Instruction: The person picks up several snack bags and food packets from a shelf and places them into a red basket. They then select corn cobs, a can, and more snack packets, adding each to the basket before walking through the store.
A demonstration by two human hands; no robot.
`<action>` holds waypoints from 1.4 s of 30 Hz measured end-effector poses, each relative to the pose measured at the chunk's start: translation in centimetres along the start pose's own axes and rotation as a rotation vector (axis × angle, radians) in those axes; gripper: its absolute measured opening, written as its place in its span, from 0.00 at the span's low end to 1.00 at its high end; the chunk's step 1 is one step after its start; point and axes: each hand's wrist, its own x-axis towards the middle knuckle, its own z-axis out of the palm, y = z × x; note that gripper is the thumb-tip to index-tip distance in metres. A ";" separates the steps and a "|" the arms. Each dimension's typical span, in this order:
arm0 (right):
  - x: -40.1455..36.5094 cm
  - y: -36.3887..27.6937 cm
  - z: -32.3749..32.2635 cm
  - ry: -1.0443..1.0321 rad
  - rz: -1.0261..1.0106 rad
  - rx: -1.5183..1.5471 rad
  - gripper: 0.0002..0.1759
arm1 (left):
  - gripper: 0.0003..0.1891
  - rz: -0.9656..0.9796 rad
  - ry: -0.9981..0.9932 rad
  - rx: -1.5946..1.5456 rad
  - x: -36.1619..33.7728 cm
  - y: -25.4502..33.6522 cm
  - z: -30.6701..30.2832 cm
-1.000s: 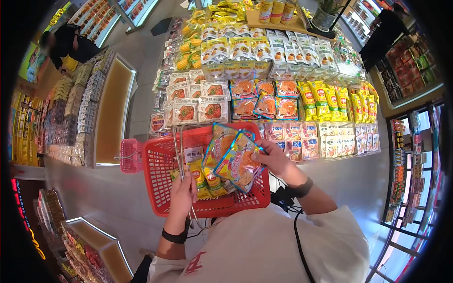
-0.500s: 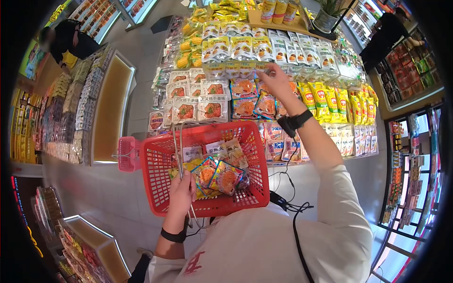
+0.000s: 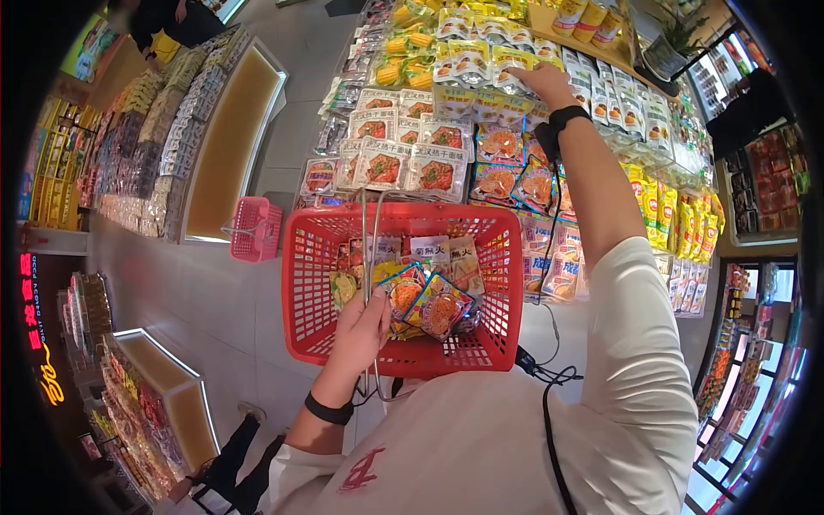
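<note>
My left hand (image 3: 362, 330) is closed around the metal handle (image 3: 369, 249) of a red shopping basket (image 3: 506, 296). Inside the basket lie several snack packs, among them a blue-edged noodle-picture packet (image 3: 442, 306) and white-labelled packets (image 3: 429, 249). My right hand (image 3: 548, 84) reaches over the display, fingers stretched out at a yellow-and-white snack pouch (image 3: 512, 65); its fingertips seem to touch the pouch. More yellow-and-white pouches (image 3: 469, 62) stand in rows beside it.
Flat white packs with red food pictures (image 3: 438, 172) lie left of noodle-picture packets on the display. Yellow bags (image 3: 665, 215) stand on the right. A small pink basket (image 3: 256, 227) is on the floor. A person (image 3: 176, 21) stands at the upper-left shelf, another (image 3: 755, 103) at the right.
My right hand has moved up and away, from the front edge of the pouch rows onto the yellow-and-white pouches. The view has shifted, and my left hand still holds the basket handle.
</note>
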 end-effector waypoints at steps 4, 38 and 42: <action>-0.6 0.2 -1.5 -0.034 -0.002 0.034 0.39 | 0.18 -0.004 0.008 -0.024 0.2 -0.1 0.0; -1.5 5.1 -1.1 0.039 0.060 1.064 0.23 | 0.19 0.011 -0.017 -0.019 -0.1 -0.2 -0.2; -8.6 3.2 -6.1 -0.091 -0.005 1.386 0.18 | 0.19 -0.011 -0.008 -0.010 0.2 -0.3 -0.2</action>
